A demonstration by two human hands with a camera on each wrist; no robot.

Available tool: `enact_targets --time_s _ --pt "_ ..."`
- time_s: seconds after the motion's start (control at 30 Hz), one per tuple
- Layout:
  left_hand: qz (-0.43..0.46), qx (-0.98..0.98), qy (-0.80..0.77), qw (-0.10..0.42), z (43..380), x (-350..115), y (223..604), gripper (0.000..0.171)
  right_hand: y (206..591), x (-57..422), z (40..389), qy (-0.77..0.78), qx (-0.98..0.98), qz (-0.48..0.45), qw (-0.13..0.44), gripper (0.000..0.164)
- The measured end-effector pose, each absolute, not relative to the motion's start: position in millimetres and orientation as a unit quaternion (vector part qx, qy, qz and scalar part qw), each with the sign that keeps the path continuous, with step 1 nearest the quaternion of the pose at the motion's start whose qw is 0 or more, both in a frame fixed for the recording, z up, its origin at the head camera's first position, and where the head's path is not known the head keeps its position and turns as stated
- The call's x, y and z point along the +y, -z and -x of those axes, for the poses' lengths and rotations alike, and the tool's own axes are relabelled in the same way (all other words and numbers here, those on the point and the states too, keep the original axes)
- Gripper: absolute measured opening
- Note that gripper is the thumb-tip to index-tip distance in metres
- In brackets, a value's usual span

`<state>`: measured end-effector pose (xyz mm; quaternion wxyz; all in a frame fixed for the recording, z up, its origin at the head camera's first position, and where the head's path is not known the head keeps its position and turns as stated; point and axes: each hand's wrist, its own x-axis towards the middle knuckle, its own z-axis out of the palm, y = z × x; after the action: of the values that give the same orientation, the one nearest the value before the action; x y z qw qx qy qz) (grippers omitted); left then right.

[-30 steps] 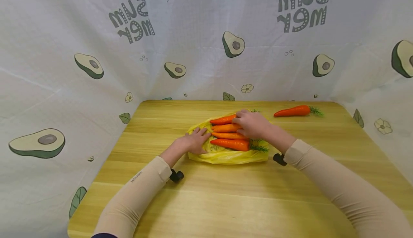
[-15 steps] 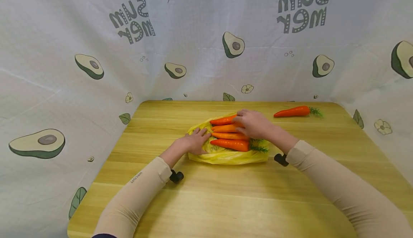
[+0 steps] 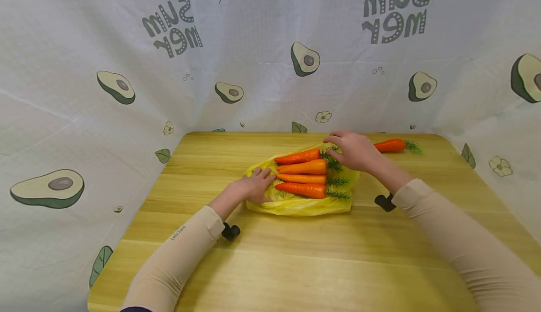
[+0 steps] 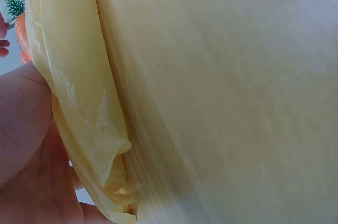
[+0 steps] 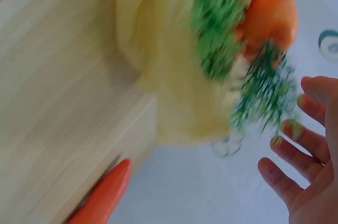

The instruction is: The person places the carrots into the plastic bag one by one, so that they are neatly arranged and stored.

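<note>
Several orange carrots (image 3: 302,190) with green leafy tops lie side by side on a yellow plastic bag (image 3: 304,207), tips to the left. My left hand (image 3: 255,186) rests spread on the bag's left end, beside the carrot tips; in the left wrist view the bag's folded edge (image 4: 79,76) runs along that hand. My right hand (image 3: 352,151) is raised over the right end of the bag, near the leafy tops (image 5: 266,86). Its fingers are apart and hold nothing. A single carrot (image 3: 390,145) lies on the table at the back right, its tip hidden behind my right hand.
The wooden table (image 3: 296,265) has rounded back corners. A white curtain (image 3: 262,35) printed with avocados hangs close behind it and along both sides. Black wrist cameras show at the left cuff (image 3: 230,231) and right cuff (image 3: 384,202).
My right hand has let go of the rear carrots and moved right and back, uncovering their thick ends and leafy tops. My left hand has stayed in place.
</note>
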<state>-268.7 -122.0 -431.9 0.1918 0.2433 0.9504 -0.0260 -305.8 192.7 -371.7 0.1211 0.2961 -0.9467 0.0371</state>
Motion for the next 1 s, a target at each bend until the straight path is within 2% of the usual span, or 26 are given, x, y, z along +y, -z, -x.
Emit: enact_targets --time_s 0.73,1.0 --pt "-0.243 0.950 0.026 0.194 268.2 -122.0 431.2 0.082 380.1 269.7 331.5 -0.055 -0.974 -0.205 0.080 0.043" --pt "-0.242 0.951 0.023 0.193 267.9 -122.4 431.6 0.082 393.0 293.0 340.3 -0.050 -0.981 -0.178 0.057 0.051"
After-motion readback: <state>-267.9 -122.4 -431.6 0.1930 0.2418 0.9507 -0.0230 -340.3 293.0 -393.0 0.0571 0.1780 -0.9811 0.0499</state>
